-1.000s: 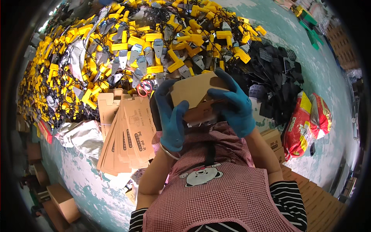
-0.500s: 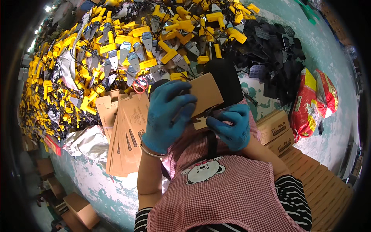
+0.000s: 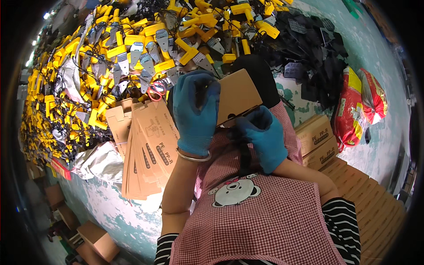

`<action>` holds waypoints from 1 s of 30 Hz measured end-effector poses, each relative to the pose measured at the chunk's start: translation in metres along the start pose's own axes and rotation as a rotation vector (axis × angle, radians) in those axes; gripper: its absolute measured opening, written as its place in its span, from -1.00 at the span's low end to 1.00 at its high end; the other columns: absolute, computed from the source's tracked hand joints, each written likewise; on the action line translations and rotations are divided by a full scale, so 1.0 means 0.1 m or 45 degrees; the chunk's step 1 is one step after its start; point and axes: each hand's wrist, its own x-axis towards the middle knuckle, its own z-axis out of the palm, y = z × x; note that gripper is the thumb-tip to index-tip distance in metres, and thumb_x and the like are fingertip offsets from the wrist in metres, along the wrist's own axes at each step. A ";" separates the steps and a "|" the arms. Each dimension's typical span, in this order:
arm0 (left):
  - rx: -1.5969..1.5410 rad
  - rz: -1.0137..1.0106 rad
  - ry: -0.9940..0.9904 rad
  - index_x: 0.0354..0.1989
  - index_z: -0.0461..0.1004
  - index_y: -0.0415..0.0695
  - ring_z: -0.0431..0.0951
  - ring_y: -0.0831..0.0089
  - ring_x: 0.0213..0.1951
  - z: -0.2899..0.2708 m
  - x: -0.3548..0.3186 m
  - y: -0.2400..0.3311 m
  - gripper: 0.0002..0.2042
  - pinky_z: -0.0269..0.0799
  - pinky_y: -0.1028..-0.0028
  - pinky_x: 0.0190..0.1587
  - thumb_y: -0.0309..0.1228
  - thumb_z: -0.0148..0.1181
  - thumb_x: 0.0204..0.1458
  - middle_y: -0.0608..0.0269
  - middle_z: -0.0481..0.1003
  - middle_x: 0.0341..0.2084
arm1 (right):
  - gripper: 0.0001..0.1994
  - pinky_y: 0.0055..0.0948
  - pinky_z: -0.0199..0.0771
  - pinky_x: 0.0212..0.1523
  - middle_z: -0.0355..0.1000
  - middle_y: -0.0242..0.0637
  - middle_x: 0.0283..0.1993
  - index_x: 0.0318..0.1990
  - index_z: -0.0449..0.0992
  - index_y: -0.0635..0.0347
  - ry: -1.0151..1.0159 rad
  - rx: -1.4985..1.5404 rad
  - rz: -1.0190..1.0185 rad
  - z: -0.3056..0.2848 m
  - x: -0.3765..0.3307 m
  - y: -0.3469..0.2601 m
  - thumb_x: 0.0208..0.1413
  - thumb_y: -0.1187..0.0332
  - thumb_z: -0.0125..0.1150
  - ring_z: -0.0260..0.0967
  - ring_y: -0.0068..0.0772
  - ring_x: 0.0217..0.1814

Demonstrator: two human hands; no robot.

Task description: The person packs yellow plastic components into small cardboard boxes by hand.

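A small brown cardboard box (image 3: 240,95) is held over my lap, its plain broad side facing up and slightly tilted. My left hand (image 3: 194,112), in a blue glove, has its fingers curled at the box's left end, which it partly hides. My right hand (image 3: 265,139), also blue-gloved, is closed at the near edge, with fingertips beside a dark slot there. What lies inside the box cannot be seen. Left of my lap, flat printed cartons (image 3: 152,132) lie fanned in a pile.
Beyond my knees spreads a heap of yellow-handled tools (image 3: 152,42) with grey plates and black cords. Red-handled scissors (image 3: 157,89) lie at its near side. Black plastic pieces (image 3: 304,57), red-yellow bags (image 3: 353,110) and rows of brown boxes (image 3: 353,194) are on the right.
The box has moved slightly up and away from me. The flap that stuck out at its near edge no longer shows. My left hand has turned more upright, and my right hand has risen.
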 end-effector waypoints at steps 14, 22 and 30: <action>0.075 -0.065 0.041 -0.29 0.49 -0.18 0.47 0.19 -0.14 -0.01 -0.07 0.04 -0.86 0.37 0.30 -0.02 -0.51 0.27 -0.03 0.15 0.49 -0.29 | -0.68 -0.61 0.56 -0.34 0.48 -0.33 -0.36 -0.16 0.42 0.32 0.039 -0.350 0.013 0.02 -0.03 -0.07 0.09 0.31 0.41 0.51 -0.57 -0.37; 0.492 0.313 -0.300 0.06 0.45 -0.06 0.34 0.00 0.11 -0.30 -0.21 0.28 -0.41 0.26 0.15 0.15 -0.21 0.46 -0.21 0.04 0.38 0.09 | -0.73 -0.50 0.59 -0.14 0.53 -0.24 -0.14 -0.03 0.43 0.34 -0.262 -0.021 0.212 -0.28 0.03 -0.29 0.13 0.48 0.29 0.55 -0.50 -0.14; 0.502 0.613 -0.243 -0.03 0.57 -0.07 0.38 -0.02 0.10 -0.25 -0.19 0.30 -0.39 0.30 0.13 0.18 -0.21 0.56 -0.38 -0.05 0.40 0.11 | -0.18 -0.15 0.25 0.35 0.27 0.09 0.31 0.28 0.32 0.25 -0.173 -1.346 -1.193 -0.66 0.67 -0.16 -0.22 0.28 0.55 0.21 0.14 0.37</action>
